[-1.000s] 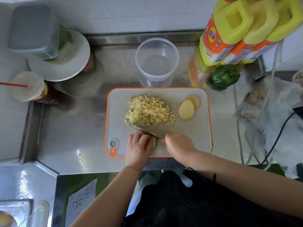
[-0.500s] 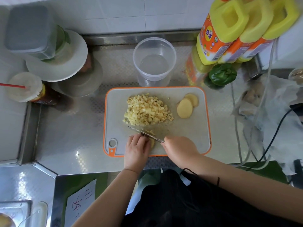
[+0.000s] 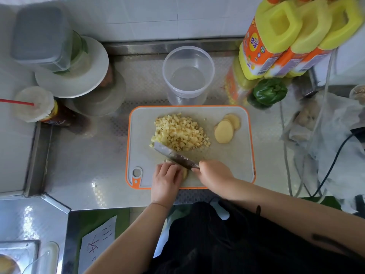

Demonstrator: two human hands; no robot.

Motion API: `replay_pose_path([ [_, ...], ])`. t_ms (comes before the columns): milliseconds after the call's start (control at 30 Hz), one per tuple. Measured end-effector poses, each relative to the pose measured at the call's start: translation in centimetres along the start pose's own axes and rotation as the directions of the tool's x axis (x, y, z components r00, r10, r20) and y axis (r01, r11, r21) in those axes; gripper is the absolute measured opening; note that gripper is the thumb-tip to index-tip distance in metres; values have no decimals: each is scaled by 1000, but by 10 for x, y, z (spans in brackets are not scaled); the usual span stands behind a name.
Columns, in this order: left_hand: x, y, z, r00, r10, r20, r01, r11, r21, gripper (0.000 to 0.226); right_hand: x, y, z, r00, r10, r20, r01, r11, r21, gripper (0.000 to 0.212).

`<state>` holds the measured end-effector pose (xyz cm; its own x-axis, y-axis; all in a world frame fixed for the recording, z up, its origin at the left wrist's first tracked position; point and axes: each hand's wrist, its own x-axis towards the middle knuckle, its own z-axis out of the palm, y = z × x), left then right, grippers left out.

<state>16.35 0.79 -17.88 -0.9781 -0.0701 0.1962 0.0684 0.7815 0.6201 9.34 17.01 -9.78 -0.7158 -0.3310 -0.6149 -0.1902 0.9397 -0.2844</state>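
Knife [image 3: 173, 156] now tilted flat, tip at diced pile [image 3: 180, 132].

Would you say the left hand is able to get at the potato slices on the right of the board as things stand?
Probably not easily: the left hand holds a potato piece, and the knife and right hand lie across its path to the slices.

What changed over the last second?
The knife in the right hand has rocked up: its tip is now at the edge of the diced pile, blade face showing. The left hand still holds the potato piece; slices unmoved.
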Motion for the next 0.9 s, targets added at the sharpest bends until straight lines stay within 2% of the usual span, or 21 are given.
replay_pose_path([
  [100,-2,-2,0,999,38,-11,-38,999,35,20,2,2,-4,1000,5,-14,-5,1000,13,42],
  [233,-3,0,-7,997,72,-5,-71,996,55,22,-12,0,-6,993,-60,-105,51,995,-85,41],
  [400,-6,-2,-5,999,35,4,-35,998,52,28,-29,-6,-6,987,-151,-55,137,968,-209,38],
  [533,-5,0,-5,1000,-24,-2,24,1000,-3,27,-28,-7,-8,992,-125,-14,118,959,-257,27],
  [667,-6,-1,-4,999,-46,-2,46,999,-23,26,-16,-11,0,997,-68,22,71,970,-232,5],
  [900,-5,-3,-4,1000,-22,-7,22,999,-24,22,-9,-7,3,996,-84,36,87,993,-86,30],
])
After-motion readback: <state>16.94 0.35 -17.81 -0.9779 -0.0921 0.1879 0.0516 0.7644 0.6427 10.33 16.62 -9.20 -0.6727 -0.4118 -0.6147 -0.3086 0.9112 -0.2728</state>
